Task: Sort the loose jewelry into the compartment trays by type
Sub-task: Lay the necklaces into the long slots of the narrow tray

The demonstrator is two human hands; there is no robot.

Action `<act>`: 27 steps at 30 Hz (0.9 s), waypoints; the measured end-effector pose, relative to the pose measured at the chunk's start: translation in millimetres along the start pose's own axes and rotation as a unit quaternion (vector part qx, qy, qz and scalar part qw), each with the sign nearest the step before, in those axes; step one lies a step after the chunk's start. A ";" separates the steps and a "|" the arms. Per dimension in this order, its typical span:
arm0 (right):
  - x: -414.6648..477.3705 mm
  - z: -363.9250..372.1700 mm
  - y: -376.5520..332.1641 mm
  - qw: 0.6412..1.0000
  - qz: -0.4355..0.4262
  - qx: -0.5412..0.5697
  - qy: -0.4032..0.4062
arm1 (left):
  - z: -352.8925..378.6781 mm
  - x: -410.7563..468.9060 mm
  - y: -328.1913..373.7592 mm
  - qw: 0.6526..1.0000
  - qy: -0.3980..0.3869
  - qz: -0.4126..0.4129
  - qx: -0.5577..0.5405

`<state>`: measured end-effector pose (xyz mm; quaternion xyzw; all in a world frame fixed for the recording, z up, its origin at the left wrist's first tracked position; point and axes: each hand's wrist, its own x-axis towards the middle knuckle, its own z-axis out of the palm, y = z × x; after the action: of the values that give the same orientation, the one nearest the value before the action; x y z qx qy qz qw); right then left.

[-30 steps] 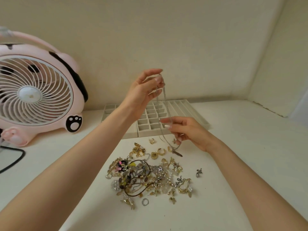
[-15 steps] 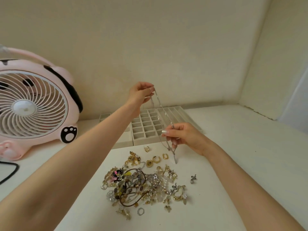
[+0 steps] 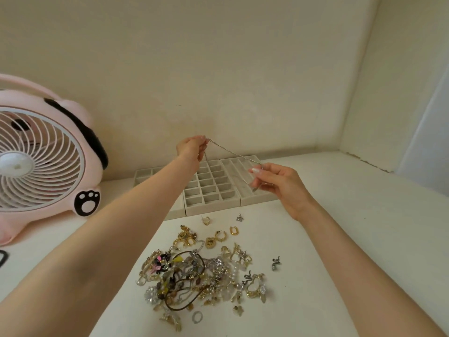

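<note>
table: white top, ran wall to wall, all items sat on it
fan: pink desk fan, 9 o'clock of frame, upright, paw print on its foot, black cord just below it at the edge
trays: three pale trays side by side at 12 o'clock of the pile, against the back wall
left tray: mostly hidden behind left forearm, only a few cells showed
middle tray: grid of small square cells; the cells in view showed bare pale floors
right tray: long narrow slots running front to back; pale floors showed, near end partly behind the right hand
jewelry pile: at 6 o'clock of frame, tangled gold and silver pieces, pearls, dark cord loops; on the table, outside the trays
left hand: raised at 12 o'clock over left/middle trays, fingertips pinched tight on one end of the chain
right hand: at 2 o'clock of pile, over right tray, thumb and forefinger pinched on the chain, other fingers loosely curled
chain: thin silver necklace stretched between both hands, held in air above the trays, second strand sagged below; in no slot
strays: snake ring at 3 o'clock of pile, star charm and gold hoop at 12-1 o'clock, silver ring at 6 o'clock
</note>
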<state>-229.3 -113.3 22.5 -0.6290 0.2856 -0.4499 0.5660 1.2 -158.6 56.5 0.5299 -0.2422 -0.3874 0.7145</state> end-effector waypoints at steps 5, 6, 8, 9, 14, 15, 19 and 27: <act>0.0 -1.2 -2.4 0.999 -0.024 0.005 0.030 | 11.3 18.9 -14.9 0.998 -0.016 0.028 0.062; -0.1 -1.2 -1.5 0.999 -0.027 -0.008 0.035 | 14.2 23.7 -18.4 0.995 -0.019 0.042 0.088; 1.7 -2.4 1.9 0.998 -0.030 -0.036 0.047 | 20.3 32.9 -25.5 0.985 -0.028 0.081 0.149; 3.0 -2.9 4.6 0.997 -0.028 -0.051 0.052 | 23.1 36.9 -29.4 0.977 -0.034 0.101 0.185; 7.9 -2.2 20.7 0.988 -0.026 -0.116 0.099 | 32.0 61.1 -43.8 0.934 -0.049 0.151 0.319; 8.7 -1.8 23.2 0.986 -0.029 -0.124 0.108 | 33.4 64.4 -45.3 0.930 -0.048 0.156 0.330; 12.1 0.4 31.0 0.978 -0.042 -0.156 0.134 | 39.1 74.3 -52.1 0.931 -0.058 0.155 0.325; 30.9 16.7 44.1 0.962 -0.024 -0.228 0.148 | 36.2 95.4 -68.8 0.918 -0.082 0.147 0.358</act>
<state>-194.4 -141.1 -12.0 -0.6746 0.4457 -0.4745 0.3480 9.0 -266.1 -3.1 0.6753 -0.4978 -0.2071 0.5033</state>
